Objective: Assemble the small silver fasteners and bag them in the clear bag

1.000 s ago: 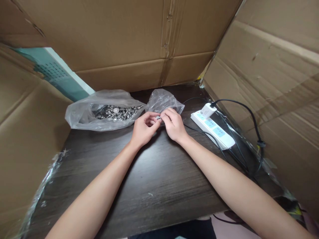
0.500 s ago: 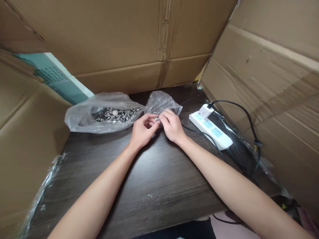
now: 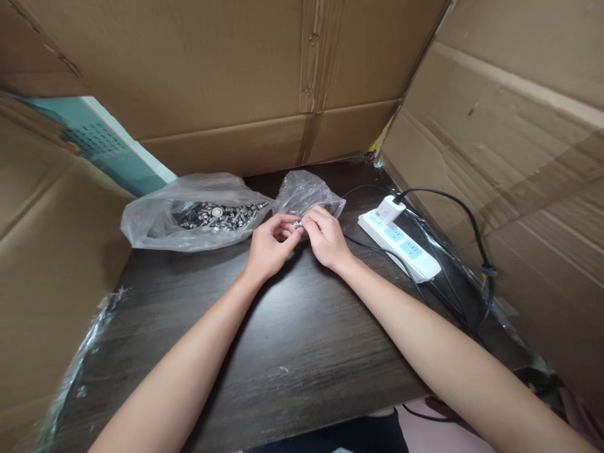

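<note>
Both hands (image 3: 270, 246) pinching a small metal part (image 3: 297, 224), plastic bag (image 3: 146, 221) of metal pieces (image 3: 226, 217), white power strip (image 3: 400, 244)

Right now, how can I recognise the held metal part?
Over the dark table, the left hand and right hand are close together. The small silvery metal part is between them; unlike the metal pieces piled in the plastic bag, it is held.

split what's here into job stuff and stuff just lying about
Likely the job:
small silvery metal part in the fingers
translucent plastic bag of loose silvery metal pieces
smaller clear plastic bag

Likely lying about:
white rectangular power strip
black cable
</note>
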{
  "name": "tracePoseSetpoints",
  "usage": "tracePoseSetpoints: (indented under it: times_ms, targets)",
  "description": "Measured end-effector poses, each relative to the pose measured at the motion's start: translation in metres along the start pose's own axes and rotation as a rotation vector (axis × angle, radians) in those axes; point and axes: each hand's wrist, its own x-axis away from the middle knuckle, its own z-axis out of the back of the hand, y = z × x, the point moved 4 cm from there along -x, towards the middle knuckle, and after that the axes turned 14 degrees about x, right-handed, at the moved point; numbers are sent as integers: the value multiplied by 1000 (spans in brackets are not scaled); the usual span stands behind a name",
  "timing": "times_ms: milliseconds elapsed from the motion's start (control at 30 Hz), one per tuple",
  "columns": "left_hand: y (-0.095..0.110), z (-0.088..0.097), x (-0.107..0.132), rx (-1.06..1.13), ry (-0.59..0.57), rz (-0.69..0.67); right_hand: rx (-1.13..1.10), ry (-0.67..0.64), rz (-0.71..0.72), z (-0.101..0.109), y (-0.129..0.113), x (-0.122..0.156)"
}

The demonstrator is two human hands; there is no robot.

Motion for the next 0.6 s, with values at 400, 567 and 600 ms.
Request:
tracePoseSetpoints:
  times_ms: [400, 567, 600]
  targets:
    - [-1, 0, 0, 5, 4, 6, 21, -18, -2, -1, 0, 0]
    - [-1, 0, 0, 13, 7, 4, 22, -23, 6, 0, -1, 0]
    - [-1, 0, 0, 15, 8, 3, 15, -23, 2, 0, -2, 0]
